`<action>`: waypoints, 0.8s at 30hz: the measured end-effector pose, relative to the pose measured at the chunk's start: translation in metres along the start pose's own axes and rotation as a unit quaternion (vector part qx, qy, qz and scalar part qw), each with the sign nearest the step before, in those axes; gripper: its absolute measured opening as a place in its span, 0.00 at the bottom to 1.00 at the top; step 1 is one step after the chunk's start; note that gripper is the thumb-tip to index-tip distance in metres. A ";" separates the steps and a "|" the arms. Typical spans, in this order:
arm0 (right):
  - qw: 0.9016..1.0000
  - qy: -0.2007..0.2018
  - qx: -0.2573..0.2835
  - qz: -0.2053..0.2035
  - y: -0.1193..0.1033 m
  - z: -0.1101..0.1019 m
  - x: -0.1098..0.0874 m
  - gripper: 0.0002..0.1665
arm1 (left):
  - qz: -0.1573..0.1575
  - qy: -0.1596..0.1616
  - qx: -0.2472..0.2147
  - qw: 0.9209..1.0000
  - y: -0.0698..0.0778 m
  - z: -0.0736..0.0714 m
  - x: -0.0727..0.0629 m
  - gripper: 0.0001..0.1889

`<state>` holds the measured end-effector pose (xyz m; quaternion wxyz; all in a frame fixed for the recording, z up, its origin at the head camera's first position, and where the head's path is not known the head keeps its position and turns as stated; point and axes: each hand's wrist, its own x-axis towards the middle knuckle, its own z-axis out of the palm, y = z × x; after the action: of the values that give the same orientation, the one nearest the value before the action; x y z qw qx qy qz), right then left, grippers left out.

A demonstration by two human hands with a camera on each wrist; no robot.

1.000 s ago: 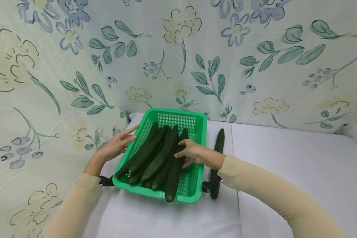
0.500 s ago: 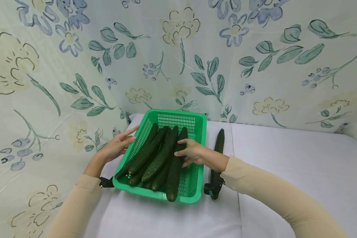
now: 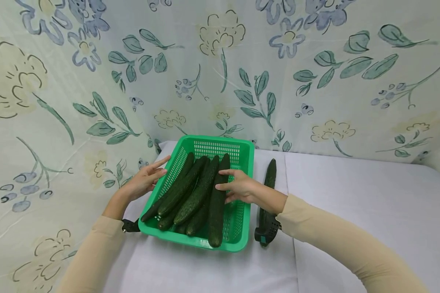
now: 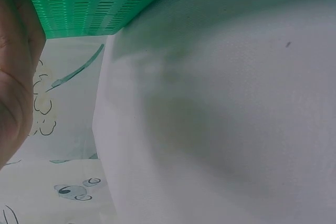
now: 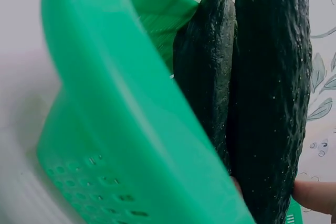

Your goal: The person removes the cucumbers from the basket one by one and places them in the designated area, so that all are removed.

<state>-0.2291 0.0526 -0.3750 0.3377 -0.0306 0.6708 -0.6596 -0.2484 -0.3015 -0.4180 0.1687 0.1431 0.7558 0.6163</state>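
Note:
A green plastic basket holds several dark green cucumbers lying side by side. My right hand grips the rightmost cucumber, whose near end lies by the basket's front rim; the right wrist view shows this cucumber large beside another one, with a fingertip against it. At the basket's left side, my left hand rests with extended fingers against the wall. The left wrist view has that hand next to the slotted basket wall.
One cucumber lies alone on the white cloth right of the basket, partly under the right wrist and its black camera. A floral curtain stands behind and on the left.
The rightmost cucumber has swung slightly, its near end shifting right, and now lies straighter along the basket. My right hand has moved slightly with it. My left hand stays put.

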 end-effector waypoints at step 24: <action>0.997 -0.035 0.028 -0.064 -0.010 -0.026 -0.024 0.39 | 0.000 0.003 -0.005 1.000 0.000 0.002 -0.001 0.30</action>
<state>-0.2274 0.0855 -0.3589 0.3186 -0.0874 0.6361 -0.6973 -0.2469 -0.3005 -0.4183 0.1675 0.1405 0.7534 0.6201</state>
